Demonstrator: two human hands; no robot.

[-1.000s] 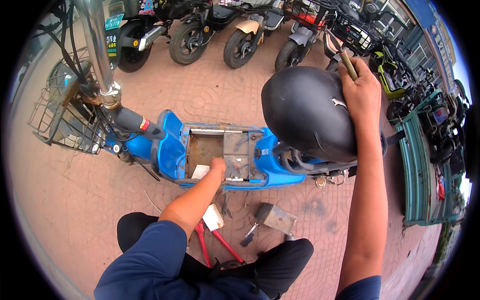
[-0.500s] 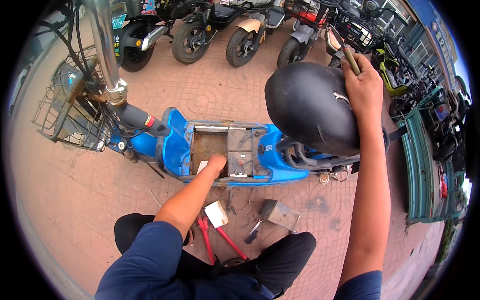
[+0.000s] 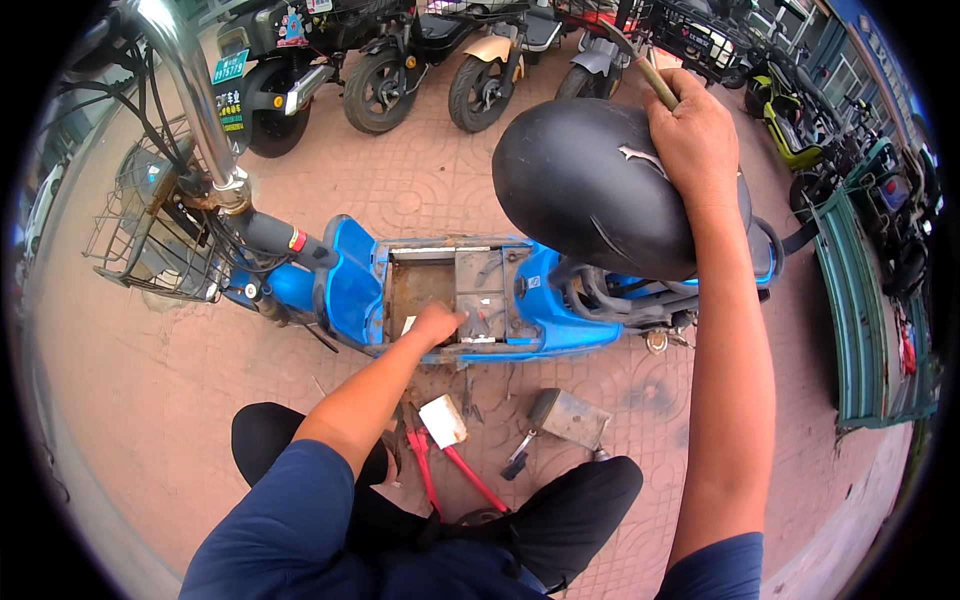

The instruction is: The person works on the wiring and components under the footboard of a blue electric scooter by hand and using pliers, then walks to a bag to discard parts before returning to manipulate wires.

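A blue electric scooter (image 3: 570,325) stands crosswise before me, its floor compartment (image 3: 420,278) uncovered. Inside, dark battery blocks (image 3: 480,268) fill the right part, and a small white piece lies near the front wall. My left hand (image 3: 436,323) reaches into the compartment beside the blocks, fingers curled; what they grip, if anything, is hidden. Over the black seat (image 3: 570,180), torn on top, rests my right hand (image 3: 695,140). It is closed around a tool with an olive handle (image 3: 657,84) and a thin dark shaft pointing up and left; its exact kind is unclear.
On the paving before my knees lie a red-handled tool (image 3: 470,478), a white block (image 3: 443,422), a grey box-shaped block (image 3: 570,418) and a small dark-handled tool (image 3: 517,459). Parked scooters (image 3: 385,90) line the far side. A green cart (image 3: 860,320) stands at right.
The view has shifted a little. My left hand has moved slightly right, toward the battery blocks. My right hand stays on the seat with the olive-handled tool, whose shaft now points further left.
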